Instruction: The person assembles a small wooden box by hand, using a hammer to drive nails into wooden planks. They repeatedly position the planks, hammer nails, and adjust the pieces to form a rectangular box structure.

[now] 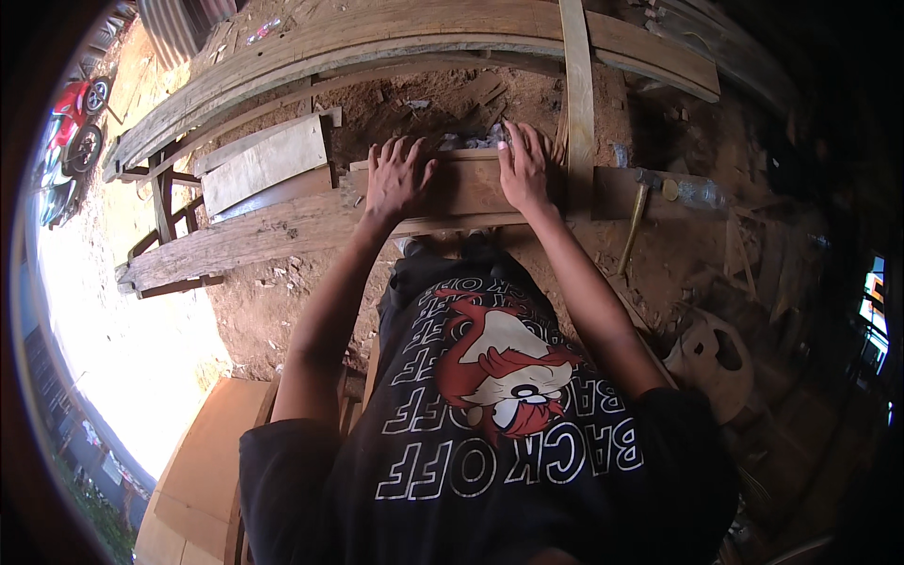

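A reddish-brown wooden board (463,186) lies across the near beam (250,234), directly in front of me. My left hand (399,179) rests on the board's left end, its fingers spread and pointing away from me. On the right end lies my right hand (525,172), fingers stretched toward the far edge and thumb apart. Neither hand appears to grip anything. The fingertips reach about as far as the board's far edge; whether they curl over it is hard to see.
A hammer (636,226) leans against the beam on the right, beside a clear plastic bottle (695,193). An upright-looking narrow plank (578,104) crosses the far beam (395,38). Pale boards (264,165) lie at left. Wood scraps litter the dirt floor; a red motorcycle (71,137) stands far left.
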